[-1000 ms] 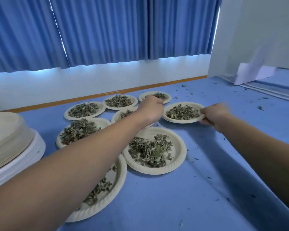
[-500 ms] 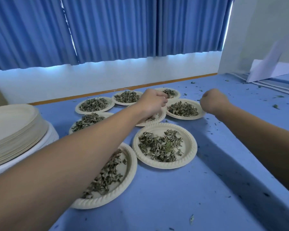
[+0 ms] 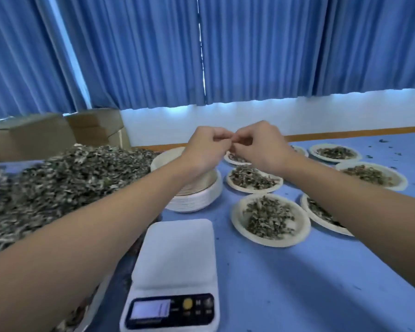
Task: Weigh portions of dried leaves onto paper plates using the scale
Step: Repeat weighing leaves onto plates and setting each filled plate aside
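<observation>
Plates with portions of dried leaves lay on the right half of the blue table (image 3: pixel 273 288), and we counted at least six of them. The nearest plate (image 3: pixel 271 243) held a loose heap of leaves (image 3: pixel 268 218) in its middle, and a second plate (image 3: pixel 254 190) lay just behind it. A third plate (image 3: pixel 306 204) was partly hidden under our right forearm, and the others sat farther back toward the wall. At the left, the big pile of dried leaves (image 3: pixel 70 183) rose higher than the things near it, with cardboard boxes (image 3: pixel 34 135) behind it. Between this pile and the filled plates stood the stack of empty plates (image 3: pixel 197 197), beige ones on top of white ones, just beyond the far edge of the scale (image 3: pixel 175 264). The scale sat closest to us, its white platform facing up and its display (image 3: pixel 150 310) at the near edge, too blurred to read. Our left hand (image 3: pixel 201 149) and right hand (image 3: pixel 261 149) hovered side by side above the stack and the second plate, touching nothing on the table. The fingers of both were curled in and the fingertips of the two hands met; whether a small piece was pinched there, we could not tell. Open blue cloth, sprinkled with leaf crumbs, stretched in front of the nearest plate and to the right of the scale. Only a narrow strip of cloth separated the scale from that plate. The far edge of the table ran along a wooden border under the white wall and the blue curtain (image 3: pixel 249 56).
</observation>
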The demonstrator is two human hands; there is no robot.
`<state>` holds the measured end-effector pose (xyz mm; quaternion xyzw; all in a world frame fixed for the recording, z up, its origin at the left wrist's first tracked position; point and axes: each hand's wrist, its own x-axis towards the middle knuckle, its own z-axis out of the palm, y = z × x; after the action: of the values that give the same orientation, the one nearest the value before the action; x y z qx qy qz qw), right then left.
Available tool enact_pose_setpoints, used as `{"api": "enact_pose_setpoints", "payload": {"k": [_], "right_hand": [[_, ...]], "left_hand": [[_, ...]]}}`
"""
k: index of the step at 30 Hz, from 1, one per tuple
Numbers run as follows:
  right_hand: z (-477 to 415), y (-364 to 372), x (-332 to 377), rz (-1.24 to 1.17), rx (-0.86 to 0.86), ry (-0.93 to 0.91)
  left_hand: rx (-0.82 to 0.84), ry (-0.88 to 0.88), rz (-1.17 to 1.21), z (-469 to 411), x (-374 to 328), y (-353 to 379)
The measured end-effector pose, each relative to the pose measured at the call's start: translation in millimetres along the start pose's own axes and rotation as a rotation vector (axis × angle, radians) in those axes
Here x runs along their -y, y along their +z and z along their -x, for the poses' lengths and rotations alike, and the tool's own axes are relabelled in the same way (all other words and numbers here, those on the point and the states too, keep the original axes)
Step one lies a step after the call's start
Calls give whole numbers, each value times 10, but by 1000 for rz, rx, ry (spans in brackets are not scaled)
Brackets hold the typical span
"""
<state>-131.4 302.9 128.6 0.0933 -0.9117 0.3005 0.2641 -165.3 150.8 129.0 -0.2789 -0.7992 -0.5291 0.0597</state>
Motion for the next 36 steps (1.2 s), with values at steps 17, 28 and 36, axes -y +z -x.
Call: {"api": "enact_pose_setpoints", "payload": {"k": [17,28,36], "right_hand": [[-150,668,600,774,445,-431],[-53,611,705,751,302,-467],[215,535,719,595,124,-453]], "left_hand": [[177,267,-732,505,892,-1190],[21,361,-726,484,834,-1253],[-40,513,-631,601,723,-1246]]}}
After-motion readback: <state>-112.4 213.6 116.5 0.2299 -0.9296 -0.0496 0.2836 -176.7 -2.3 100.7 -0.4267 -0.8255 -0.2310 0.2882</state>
